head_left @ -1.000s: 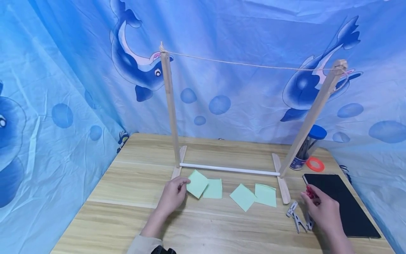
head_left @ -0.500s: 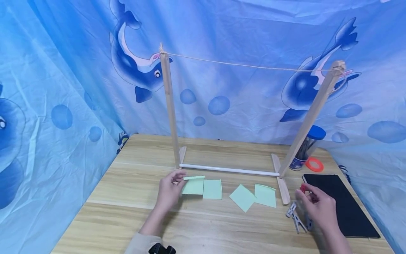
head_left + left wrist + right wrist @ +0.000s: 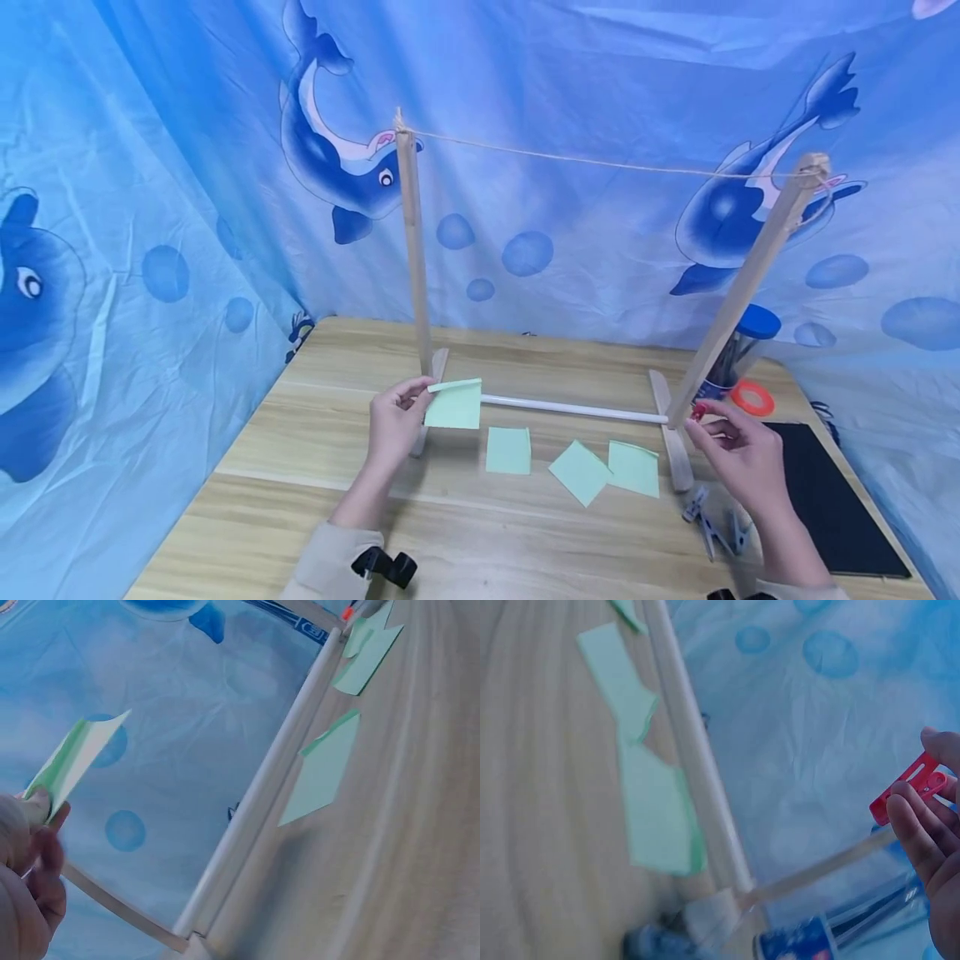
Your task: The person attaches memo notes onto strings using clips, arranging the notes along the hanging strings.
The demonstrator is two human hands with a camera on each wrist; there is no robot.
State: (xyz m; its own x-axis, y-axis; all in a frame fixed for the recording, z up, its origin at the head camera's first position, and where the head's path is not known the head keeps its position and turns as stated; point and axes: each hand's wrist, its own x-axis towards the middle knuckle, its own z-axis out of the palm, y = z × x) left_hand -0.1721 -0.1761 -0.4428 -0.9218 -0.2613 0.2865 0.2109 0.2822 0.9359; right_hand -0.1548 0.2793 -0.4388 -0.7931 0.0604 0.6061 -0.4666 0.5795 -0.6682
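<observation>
My left hand (image 3: 396, 423) pinches a pale green paper square (image 3: 454, 407) by its left side, lifted above the table in front of the left post. The paper's top edge is folded over, and the fold shows in the left wrist view. Between the thumb and fingers of my right hand (image 3: 744, 454) is a red clothespin (image 3: 906, 789), near the foot of the right post. Three more green paper squares lie on the table: one alone (image 3: 508, 451), then a tilted one (image 3: 581, 472) whose corner meets the rightmost one (image 3: 634, 468).
A wooden frame has a left post (image 3: 414, 250), a right post (image 3: 742, 292), a string (image 3: 555, 156) across the top and a white rod (image 3: 573, 408) low down. Several grey clothespins (image 3: 708, 533), a black board (image 3: 832, 500), a blue-lidded jar (image 3: 757, 322) and an orange ring (image 3: 752, 398) lie rightward.
My left hand has turned the paper square so its folded edge is on top, then raised it away from the others. My right hand has risen with the red clothespin toward the right post.
</observation>
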